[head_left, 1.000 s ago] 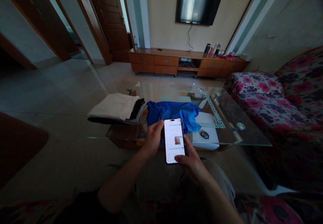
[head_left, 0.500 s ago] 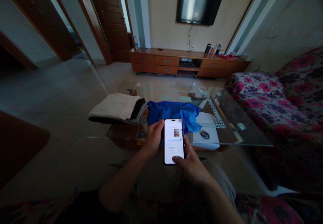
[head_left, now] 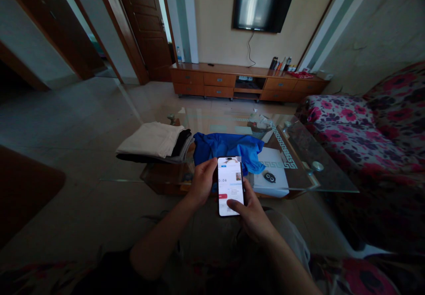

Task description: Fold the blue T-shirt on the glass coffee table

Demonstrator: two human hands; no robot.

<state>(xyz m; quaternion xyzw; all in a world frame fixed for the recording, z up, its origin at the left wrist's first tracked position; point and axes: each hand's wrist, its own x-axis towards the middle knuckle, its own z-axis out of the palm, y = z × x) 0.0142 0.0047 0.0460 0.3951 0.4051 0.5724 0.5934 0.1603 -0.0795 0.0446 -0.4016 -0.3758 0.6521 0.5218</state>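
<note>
A lit smartphone [head_left: 230, 180] is held upright between my two hands, in front of the glass table. My left hand [head_left: 202, 180] grips its left edge, the thumb along the upper side. Around the right edge closes my right hand [head_left: 250, 211], with its thumb over the lower part of the screen. Two screen pages show side by side, one with a red button. Just beyond the phone lies a crumpled blue cloth garment [head_left: 226, 146]. Left of that is a stack of folded clothes [head_left: 152, 140], white on top, with black and grey below.
A white box [head_left: 274, 180] with a dark round-eyed emblem sits on the glass coffee table [head_left: 327, 182], to the right. A floral sofa [head_left: 352, 131] stands at the right. Farther back are a wooden TV cabinet [head_left: 219, 80] and a wall-mounted television [head_left: 264, 5].
The phone screen has gone from one chat page to two pages sliding sideways. My right thumb has shifted slightly up, and the phone has moved a little to the right.
</note>
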